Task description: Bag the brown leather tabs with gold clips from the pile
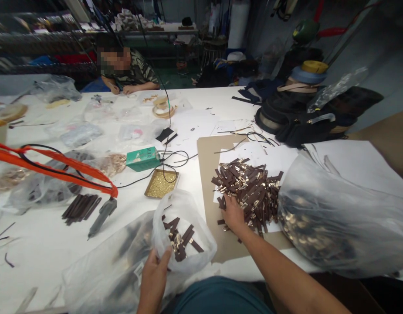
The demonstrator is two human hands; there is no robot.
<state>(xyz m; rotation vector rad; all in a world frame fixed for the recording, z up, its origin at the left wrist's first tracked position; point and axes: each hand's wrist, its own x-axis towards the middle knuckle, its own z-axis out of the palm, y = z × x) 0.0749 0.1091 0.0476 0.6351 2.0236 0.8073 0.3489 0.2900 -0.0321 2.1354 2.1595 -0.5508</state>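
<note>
My left hand [155,271] pinches the near rim of a clear plastic bag [204,255], with the thumb inside its open mouth. Several short brown strap pieces with gold-coloured metal fittings [180,246] lie inside the bag. On the right, a heap of the same brown strap pieces [253,185] spreads over white paper and brown card. At the left side of this heap is my right hand [234,214], its fingers curled in on some of the pieces; the fingertips are partly hidden.
A bulging clear bag [328,218] of metal-fitted pieces stands right of the heap. Left are a gold-filled tray [161,184], a green box [143,158] with a cable, a grey pen-like tool [102,217] and brown strips [81,208]. A co-worker [131,67] sits across the table.
</note>
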